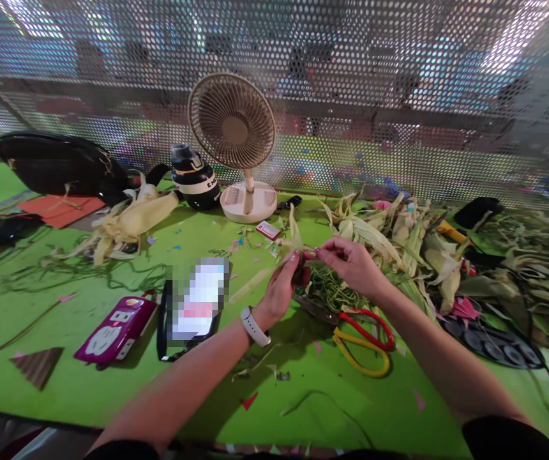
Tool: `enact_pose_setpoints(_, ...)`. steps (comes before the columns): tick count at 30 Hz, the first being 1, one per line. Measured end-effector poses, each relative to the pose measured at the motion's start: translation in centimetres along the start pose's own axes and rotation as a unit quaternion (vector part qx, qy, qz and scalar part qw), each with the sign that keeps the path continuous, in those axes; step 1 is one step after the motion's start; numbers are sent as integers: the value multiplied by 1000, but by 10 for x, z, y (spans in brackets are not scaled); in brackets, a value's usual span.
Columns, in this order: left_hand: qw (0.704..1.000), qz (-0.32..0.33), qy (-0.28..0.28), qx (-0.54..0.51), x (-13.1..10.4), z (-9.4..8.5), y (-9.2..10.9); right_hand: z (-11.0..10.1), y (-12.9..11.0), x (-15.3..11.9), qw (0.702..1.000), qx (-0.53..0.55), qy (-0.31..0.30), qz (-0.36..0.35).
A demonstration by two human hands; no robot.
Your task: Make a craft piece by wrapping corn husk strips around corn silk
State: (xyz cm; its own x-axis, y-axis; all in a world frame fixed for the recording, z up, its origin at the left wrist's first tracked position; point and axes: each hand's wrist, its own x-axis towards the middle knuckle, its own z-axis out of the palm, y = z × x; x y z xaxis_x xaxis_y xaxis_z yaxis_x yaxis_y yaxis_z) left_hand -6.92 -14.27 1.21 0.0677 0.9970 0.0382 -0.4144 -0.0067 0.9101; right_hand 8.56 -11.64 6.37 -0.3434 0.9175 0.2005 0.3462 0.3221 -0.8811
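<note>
Just above the green table, my left hand (281, 287) pinches a pale corn husk piece (295, 235) whose pointed tip sticks up past the fingers. My right hand (353, 263) is close beside it, thumb and forefinger closed on the twisted end of the same husk. Below both hands lies a tangle of green string-like strands (334, 287). Scissors (365, 345) with one red and one yellow handle rest under my right forearm, their blades partly over the strands. A white band circles my left wrist.
A heap of corn husks (394, 236) covers the right side. Behind stand a small fan (233, 131) and a black bottle (195, 185). Left of my hands lie a phone (200, 300), a purple device (116, 329), a husk doll-like bundle (135, 220) and a black bag (64, 163).
</note>
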Motion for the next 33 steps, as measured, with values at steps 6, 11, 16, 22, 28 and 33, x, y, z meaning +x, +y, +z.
enact_pose_setpoints(6,996,-51,-42,58,-2,-4,-3,-2,-2,3,998,59,3,23)
enact_pose_setpoints(11,988,-71,-130,45,-3,-2,2,-5,-7,3,996,66,52,26)
enact_pose_setpoints(16,994,-77,-76,-9,2,0,3,-7,-8,3,996,58,73,7)
enact_pose_setpoints(22,986,-119,19,-116,4,5,14,-4,-1,2,998,48,-8,39)
enact_pose_setpoints(28,985,-77,48,-143,12,2,19,4,3,-2,1000,-9,2,9)
enact_pose_setpoints(33,993,-69,-4,-94,9,1,9,4,-5,-6,934,-283,142,-165)
